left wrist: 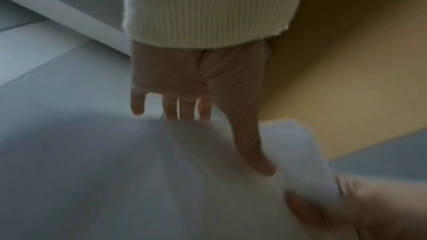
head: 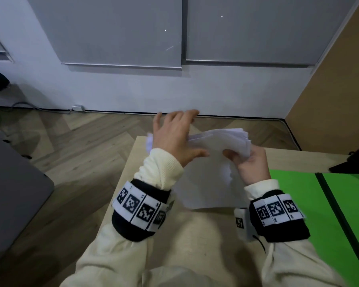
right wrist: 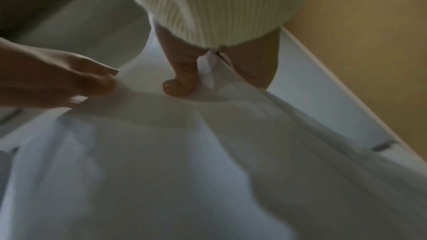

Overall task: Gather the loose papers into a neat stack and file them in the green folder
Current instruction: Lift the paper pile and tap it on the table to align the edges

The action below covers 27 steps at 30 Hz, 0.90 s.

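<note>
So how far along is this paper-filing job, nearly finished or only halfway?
About halfway, I'd say. Done: the papers are gathered into one bundle. In hand: both hands hold it above the table, the left hand over the top edge and the right hand pinching the right end; the edges look uneven, so it is not yet neat. Left: squaring it and filing it in the green folder, lying open at the right.

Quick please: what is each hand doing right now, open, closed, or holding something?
Left hand: holds the papers, thumb in front, fingers behind.
Right hand: pinches the papers at their right edge.
</note>
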Each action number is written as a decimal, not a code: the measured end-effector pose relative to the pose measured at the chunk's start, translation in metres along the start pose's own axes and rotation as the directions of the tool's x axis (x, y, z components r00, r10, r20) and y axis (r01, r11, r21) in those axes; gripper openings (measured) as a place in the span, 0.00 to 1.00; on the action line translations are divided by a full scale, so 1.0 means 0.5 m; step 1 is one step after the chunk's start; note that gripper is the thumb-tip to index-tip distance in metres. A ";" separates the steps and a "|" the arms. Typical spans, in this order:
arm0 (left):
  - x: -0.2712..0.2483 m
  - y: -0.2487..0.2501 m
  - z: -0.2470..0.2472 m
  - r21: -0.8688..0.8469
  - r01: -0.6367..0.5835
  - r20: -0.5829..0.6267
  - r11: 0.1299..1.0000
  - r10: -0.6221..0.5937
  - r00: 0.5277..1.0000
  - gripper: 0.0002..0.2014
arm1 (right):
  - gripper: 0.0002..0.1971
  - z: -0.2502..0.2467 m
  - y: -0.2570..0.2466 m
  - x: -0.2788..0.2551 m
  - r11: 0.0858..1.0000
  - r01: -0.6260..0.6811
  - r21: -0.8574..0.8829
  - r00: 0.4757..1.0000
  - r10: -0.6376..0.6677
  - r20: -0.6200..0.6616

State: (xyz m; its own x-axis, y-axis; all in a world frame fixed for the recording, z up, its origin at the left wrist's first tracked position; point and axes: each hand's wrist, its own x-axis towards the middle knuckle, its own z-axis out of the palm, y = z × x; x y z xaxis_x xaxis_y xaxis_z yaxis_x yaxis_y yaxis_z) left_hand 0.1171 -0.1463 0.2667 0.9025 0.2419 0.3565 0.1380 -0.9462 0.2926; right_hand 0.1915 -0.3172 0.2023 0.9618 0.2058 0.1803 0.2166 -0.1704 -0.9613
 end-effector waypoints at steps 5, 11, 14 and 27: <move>0.015 -0.023 -0.008 -0.094 0.074 0.094 0.993 -0.065 0.993 0.12 | 0.09 -0.011 -0.052 0.015 0.976 0.194 -0.096 0.973 -0.179 0.146; -0.005 -0.162 -0.039 -0.679 0.196 0.109 0.708 -0.168 0.980 0.16 | 0.08 -0.124 0.056 0.028 0.913 -0.035 -0.407 0.954 0.152 0.258; -0.027 -0.210 -0.043 -0.755 0.256 0.126 0.603 -0.249 0.960 0.13 | 0.06 -0.145 0.087 0.020 0.983 -0.146 -0.112 0.967 0.166 0.194; -0.100 -0.270 0.118 -0.901 0.415 0.279 0.129 -0.561 0.779 0.15 | 0.08 -0.026 0.125 -0.008 0.985 -0.135 0.107 0.990 0.140 -0.035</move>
State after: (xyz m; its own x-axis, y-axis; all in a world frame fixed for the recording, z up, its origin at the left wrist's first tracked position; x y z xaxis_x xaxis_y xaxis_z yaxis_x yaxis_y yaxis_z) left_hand 0.0774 -0.0431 0.1572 0.7394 0.6597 -0.1341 0.0249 0.1723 0.9847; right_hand 0.2034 -0.3415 0.1441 0.9879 0.1464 0.0513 0.0654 -0.0928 -0.9935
